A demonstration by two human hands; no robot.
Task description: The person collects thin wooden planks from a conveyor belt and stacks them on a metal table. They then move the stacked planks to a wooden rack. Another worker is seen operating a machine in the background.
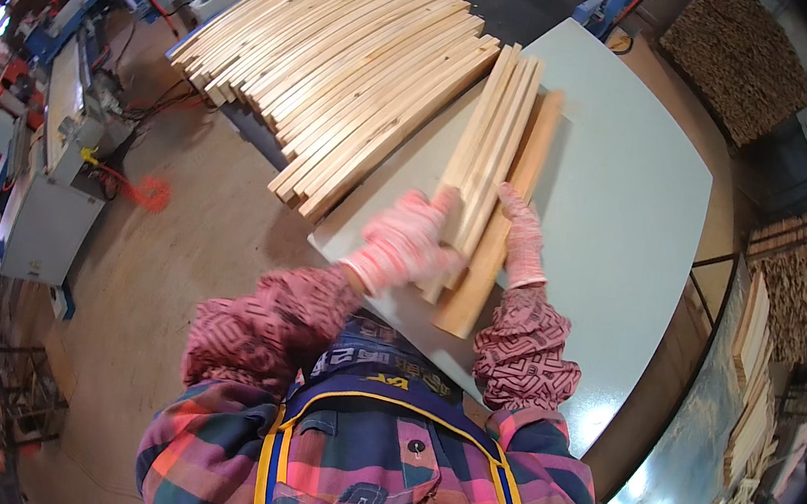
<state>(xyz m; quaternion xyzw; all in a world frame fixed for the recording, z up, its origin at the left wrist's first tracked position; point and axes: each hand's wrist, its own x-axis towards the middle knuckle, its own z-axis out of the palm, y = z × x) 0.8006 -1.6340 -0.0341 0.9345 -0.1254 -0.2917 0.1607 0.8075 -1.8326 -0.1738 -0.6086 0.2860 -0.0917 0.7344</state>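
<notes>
The person stands at a pale grey-green worktable (620,208) and is squaring up a small bundle of wooden slats (492,152) that runs from the hands toward 12 o'clock. The step in hand looks like gathering and aligning these strips at their near ends.

The left hand (405,242), in a pink-and-white knit glove, is closed over the near ends of the slats, fingers wrapped across them from the 9 o'clock side. The right hand (522,236), gloved the same way, lies flat and extended along the bundle's 3 o'clock edge, pressing against the darker strip (506,234) there instead of pinching it.

The next move would seem to call for both hands pressing inward together, so that the ends come flush without any strip sliding out.

The slats are long, thin, rectangular in section and of light, smooth planed wood, one a warmer brown. At 11 o'clock a much larger stack of similar pale slats (345,74) fans out, overhanging the table's edge. Further timber is piled at 3 o'clock (802,291). The floor (171,254) looks dusty and tan.
</notes>
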